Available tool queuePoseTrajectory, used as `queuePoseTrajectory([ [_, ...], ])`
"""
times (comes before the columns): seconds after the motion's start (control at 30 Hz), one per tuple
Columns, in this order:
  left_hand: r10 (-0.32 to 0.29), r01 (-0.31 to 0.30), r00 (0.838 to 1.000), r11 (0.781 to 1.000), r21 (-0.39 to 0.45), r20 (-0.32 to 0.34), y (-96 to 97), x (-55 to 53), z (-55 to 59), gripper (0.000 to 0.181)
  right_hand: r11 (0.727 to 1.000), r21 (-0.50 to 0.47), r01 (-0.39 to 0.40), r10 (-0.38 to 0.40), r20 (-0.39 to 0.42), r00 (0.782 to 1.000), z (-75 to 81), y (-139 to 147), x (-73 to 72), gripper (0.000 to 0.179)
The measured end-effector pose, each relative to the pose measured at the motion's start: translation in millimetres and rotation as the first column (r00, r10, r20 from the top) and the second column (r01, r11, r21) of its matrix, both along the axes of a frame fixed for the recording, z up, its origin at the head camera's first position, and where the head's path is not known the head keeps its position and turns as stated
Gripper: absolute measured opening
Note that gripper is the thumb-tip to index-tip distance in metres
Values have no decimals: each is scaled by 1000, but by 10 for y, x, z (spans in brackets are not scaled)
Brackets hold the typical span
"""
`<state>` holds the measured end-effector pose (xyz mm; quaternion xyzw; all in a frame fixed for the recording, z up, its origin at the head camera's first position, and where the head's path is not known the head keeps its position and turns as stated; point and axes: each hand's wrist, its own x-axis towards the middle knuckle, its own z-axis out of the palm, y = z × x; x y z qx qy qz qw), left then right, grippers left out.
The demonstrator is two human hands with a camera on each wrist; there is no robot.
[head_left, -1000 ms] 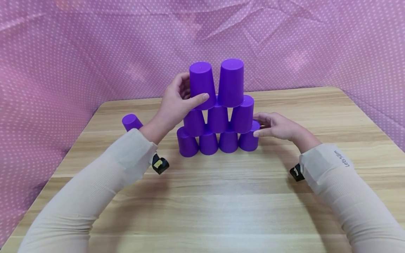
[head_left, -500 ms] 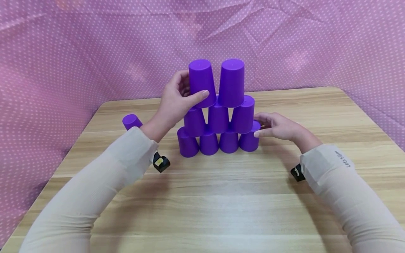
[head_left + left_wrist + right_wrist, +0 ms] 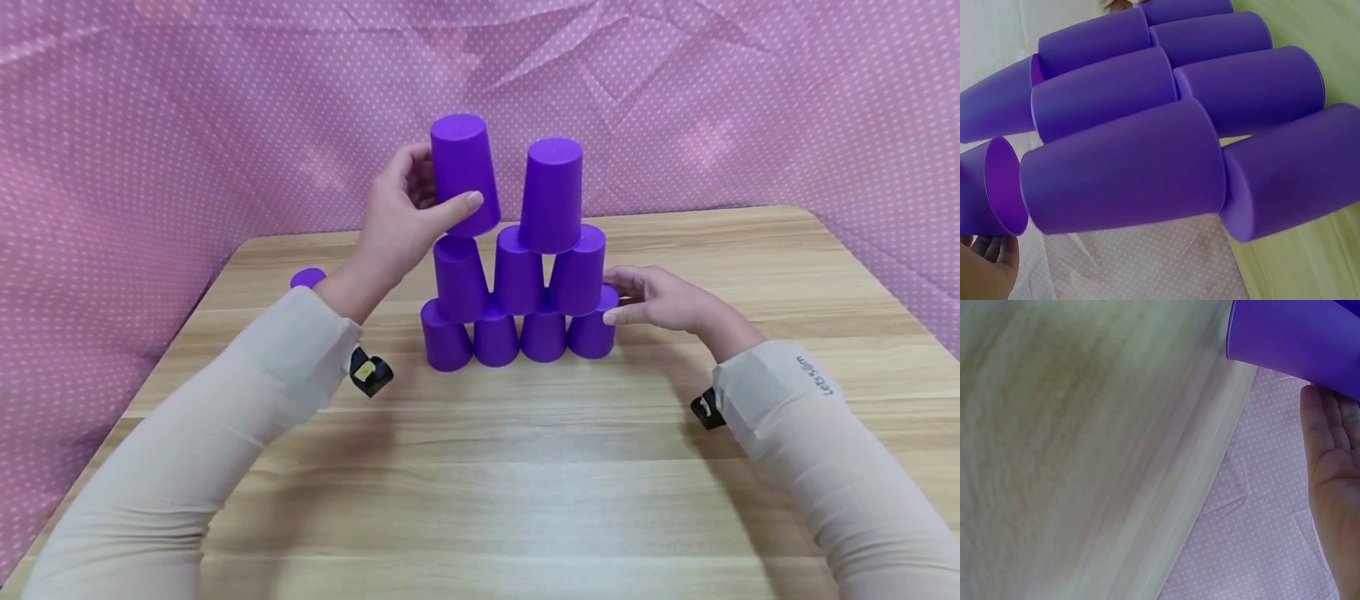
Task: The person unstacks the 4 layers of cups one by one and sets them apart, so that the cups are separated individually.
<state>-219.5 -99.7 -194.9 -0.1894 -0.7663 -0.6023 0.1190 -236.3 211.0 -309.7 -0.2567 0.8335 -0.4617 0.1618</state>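
Note:
My left hand (image 3: 397, 212) grips an upside-down purple cup (image 3: 460, 167), thumb in front and fingers behind, just above the left cup (image 3: 461, 282) of the middle row. In the left wrist view, the held cup's open rim (image 3: 1007, 187) faces that cup's base across a small gap. The pyramid has several cups in its bottom row, three in the middle row and one upper cup (image 3: 552, 196) at right. My right hand (image 3: 660, 302) rests beside the bottom right cup (image 3: 590, 335); the right wrist view has its fairly straight fingers (image 3: 1319, 419) touching a cup's side.
Another purple cup (image 3: 307, 277) is at the left, mostly hidden behind my left wrist. The pyramid stands on a wood-grain table (image 3: 525, 475). Pink dotted cloth (image 3: 300, 100) hangs behind and at both sides.
My left hand has lifted its cup off the middle row, up and slightly to the left, tilting it a little. The right hand and the other cups stay in place.

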Motion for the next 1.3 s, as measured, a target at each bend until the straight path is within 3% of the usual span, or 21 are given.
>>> queuePoseTrajectory([
  [0.33,53,-53,998,999,-5,-25,-130,-12,115,51,1000,7,-4,4,4,1000,21,8,10,56],
  [0.47,103,-104,994,994,-22,-48,-190,-39,186,51,1000,5,-4,4,3,1000,23,10,11,57],
  [0.7,202,-202,979,979,12,-28,-376,-130,231,53,1000,-8,-6,6,12,1000,24,3,12,56],
  [0.87,277,-277,961,959,57,6,-558,-200,203,52,1000,-12,-9,9,20,1000,15,-1,13,56],
  [1.03,360,-363,931,931,42,50,-752,-249,172,53,1000,-15,-8,8,20,1000,0,0,1,55],
  [1.3,421,-435,897,896,91,136,-979,-294,63,54,1000,-29,-11,11,26,1000,-10,-4,-2,55],
])
